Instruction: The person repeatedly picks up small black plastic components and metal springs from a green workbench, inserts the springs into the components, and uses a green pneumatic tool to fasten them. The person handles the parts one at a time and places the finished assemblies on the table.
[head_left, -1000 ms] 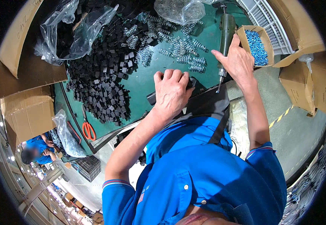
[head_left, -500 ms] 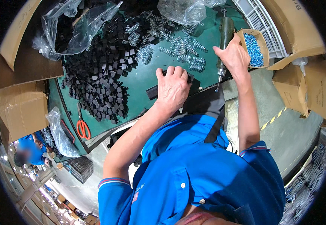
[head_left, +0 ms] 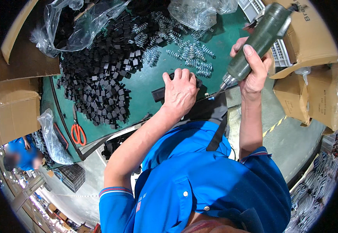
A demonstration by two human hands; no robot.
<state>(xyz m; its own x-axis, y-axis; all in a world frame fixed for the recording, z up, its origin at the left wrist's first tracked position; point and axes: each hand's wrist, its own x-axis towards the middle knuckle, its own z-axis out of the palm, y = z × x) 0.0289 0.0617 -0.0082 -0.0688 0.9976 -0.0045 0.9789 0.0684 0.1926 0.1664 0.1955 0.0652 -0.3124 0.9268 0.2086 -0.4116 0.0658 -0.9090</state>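
Note:
My left hand (head_left: 180, 91) is closed over a black part (head_left: 158, 95) at the near edge of the green table (head_left: 153, 79); much of the part is hidden under the palm. In my right hand (head_left: 256, 73) is a dark green power screwdriver (head_left: 256, 42), its body tilted up to the right. The bit points down-left, toward the table edge beside the black part. A small blue screw (head_left: 211, 98) shows at the bit's tip. Loose metal springs (head_left: 194, 52) lie just beyond my left hand, and a heap of small black blocks (head_left: 99, 77) lies to its left.
Transparent plastic bags (head_left: 194, 13) lie at the back. Orange-handled scissors (head_left: 78, 133) rest at the table's left edge. Cardboard boxes (head_left: 13, 110) stand on both sides. At far left, another person in blue (head_left: 23, 153) is near a black crate (head_left: 72, 176).
My right hand has lifted the screwdriver from beside the screw box and tilted it, its bit moving left toward the black part. My left hand stays over that part.

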